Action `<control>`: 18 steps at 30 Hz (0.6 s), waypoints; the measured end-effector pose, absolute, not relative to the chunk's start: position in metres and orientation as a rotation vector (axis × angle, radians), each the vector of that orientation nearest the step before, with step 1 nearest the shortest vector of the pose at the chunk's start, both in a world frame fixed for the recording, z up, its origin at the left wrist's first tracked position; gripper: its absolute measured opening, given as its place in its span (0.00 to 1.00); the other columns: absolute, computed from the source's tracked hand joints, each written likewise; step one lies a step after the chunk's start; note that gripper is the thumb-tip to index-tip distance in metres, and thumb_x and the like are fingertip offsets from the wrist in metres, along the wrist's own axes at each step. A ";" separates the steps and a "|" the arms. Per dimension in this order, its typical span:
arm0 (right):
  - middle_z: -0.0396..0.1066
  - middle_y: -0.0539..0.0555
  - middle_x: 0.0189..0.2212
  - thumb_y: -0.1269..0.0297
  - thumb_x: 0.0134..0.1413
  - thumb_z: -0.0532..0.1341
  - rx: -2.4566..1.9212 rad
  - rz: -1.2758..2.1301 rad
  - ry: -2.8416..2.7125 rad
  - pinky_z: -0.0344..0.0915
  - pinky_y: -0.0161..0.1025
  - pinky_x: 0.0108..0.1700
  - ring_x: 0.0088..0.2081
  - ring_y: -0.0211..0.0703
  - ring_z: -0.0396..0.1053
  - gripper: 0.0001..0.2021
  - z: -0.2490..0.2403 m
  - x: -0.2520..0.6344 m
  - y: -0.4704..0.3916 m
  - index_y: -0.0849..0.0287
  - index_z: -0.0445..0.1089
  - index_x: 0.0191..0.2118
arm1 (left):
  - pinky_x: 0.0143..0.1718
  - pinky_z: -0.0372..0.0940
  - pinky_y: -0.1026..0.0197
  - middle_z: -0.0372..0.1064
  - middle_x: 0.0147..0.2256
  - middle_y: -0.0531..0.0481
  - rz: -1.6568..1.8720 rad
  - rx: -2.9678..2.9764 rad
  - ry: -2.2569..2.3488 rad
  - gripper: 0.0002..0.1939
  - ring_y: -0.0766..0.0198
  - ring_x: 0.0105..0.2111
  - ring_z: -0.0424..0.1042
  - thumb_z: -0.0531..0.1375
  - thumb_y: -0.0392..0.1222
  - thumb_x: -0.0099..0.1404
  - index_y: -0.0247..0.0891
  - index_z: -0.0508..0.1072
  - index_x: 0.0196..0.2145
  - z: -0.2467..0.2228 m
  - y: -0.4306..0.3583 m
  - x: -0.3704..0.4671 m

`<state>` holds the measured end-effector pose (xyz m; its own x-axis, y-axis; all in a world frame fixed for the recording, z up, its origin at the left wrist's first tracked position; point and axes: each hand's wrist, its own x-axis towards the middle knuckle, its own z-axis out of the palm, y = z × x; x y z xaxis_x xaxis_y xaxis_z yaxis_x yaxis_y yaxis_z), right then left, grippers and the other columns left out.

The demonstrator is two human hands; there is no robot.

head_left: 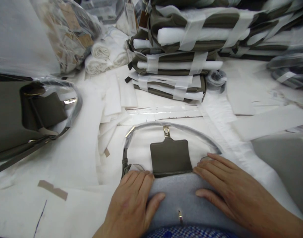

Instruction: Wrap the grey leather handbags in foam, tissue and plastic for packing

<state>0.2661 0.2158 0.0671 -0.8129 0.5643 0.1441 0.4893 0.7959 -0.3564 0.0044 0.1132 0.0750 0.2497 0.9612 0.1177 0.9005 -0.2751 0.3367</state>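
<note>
A handbag (175, 186) lies in front of me, its near face a plain grey-blue surface with a small gold clasp piece (180, 217). From its top edge a dark olive flap (170, 157) lies folded back, with a gold buckle (166, 131) at its tip. The handle (177, 125), wrapped in clear film, arches beyond the flap. My left hand (133, 200) grips the bag's upper left edge, fingers over it and thumb on the face. At the upper right edge my right hand (223, 185) holds likewise, fingers fairly straight. Some fingertips are hidden.
Olive bags (171, 66) bound with translucent strips are stacked at the back. Another olive handbag (49, 112) is at the left. Rolled white cloths (104, 54) sit behind, beside a clear plastic bag (74, 36). White sheets and a brown scrap (52, 189) cover parts of the table.
</note>
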 end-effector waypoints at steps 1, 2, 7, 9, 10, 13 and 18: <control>0.76 0.55 0.37 0.51 0.70 0.48 -0.816 0.419 -2.751 0.57 0.49 0.55 0.40 0.48 0.72 0.20 0.064 0.267 0.215 0.58 0.71 0.43 | 0.39 0.64 0.51 0.71 0.34 0.44 0.430 2.327 1.762 0.13 0.53 0.35 0.70 0.53 0.48 0.72 0.35 0.70 0.42 0.073 0.114 0.004; 0.76 0.56 0.36 0.51 0.70 0.47 -0.810 0.397 -2.758 0.59 0.48 0.52 0.39 0.48 0.72 0.20 0.062 0.267 0.215 0.58 0.71 0.43 | 0.38 0.64 0.51 0.71 0.33 0.45 0.413 2.336 1.772 0.14 0.53 0.34 0.70 0.52 0.49 0.72 0.36 0.70 0.41 0.071 0.114 0.004; 0.73 0.53 0.27 0.51 0.71 0.46 -0.787 0.403 -2.826 0.59 0.45 0.38 0.31 0.47 0.70 0.22 0.047 0.261 0.218 0.57 0.70 0.35 | 0.32 0.63 0.52 0.69 0.28 0.49 0.256 2.379 1.754 0.17 0.54 0.29 0.69 0.52 0.54 0.72 0.38 0.70 0.37 0.056 0.119 0.001; 0.70 0.51 0.22 0.50 0.71 0.44 -0.800 0.391 -2.860 0.57 0.45 0.35 0.26 0.47 0.68 0.24 0.040 0.256 0.221 0.56 0.68 0.31 | 0.33 0.64 0.51 0.70 0.29 0.49 0.196 2.381 1.744 0.19 0.54 0.30 0.70 0.52 0.56 0.72 0.37 0.71 0.42 0.049 0.122 0.000; 0.69 0.51 0.21 0.50 0.71 0.43 -0.805 0.374 -2.872 0.57 0.45 0.34 0.25 0.47 0.68 0.25 0.038 0.254 0.222 0.56 0.68 0.30 | 0.34 0.65 0.51 0.71 0.30 0.49 0.173 2.382 1.744 0.20 0.54 0.30 0.71 0.52 0.56 0.72 0.36 0.70 0.45 0.046 0.123 0.000; 0.69 0.51 0.20 0.50 0.71 0.42 -0.799 0.323 -2.883 0.55 0.45 0.34 0.24 0.47 0.68 0.26 0.033 0.249 0.222 0.56 0.68 0.30 | 0.38 0.66 0.50 0.74 0.36 0.46 0.117 2.382 1.759 0.22 0.54 0.34 0.72 0.51 0.55 0.73 0.35 0.68 0.53 0.043 0.123 0.005; 0.68 0.51 0.20 0.52 0.72 0.44 -0.794 0.272 -2.861 0.55 0.45 0.34 0.24 0.47 0.68 0.24 0.032 0.250 0.219 0.56 0.67 0.29 | 0.61 0.53 0.45 0.66 0.59 0.44 0.233 2.622 1.693 0.20 0.53 0.58 0.65 0.47 0.41 0.75 0.44 0.65 0.61 0.048 0.109 0.020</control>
<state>0.2502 0.2185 0.0321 -0.8463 0.5222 0.1050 0.4930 0.8426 -0.2168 0.0203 0.1088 0.0481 0.4034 0.9073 0.1185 0.9055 -0.4144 0.0908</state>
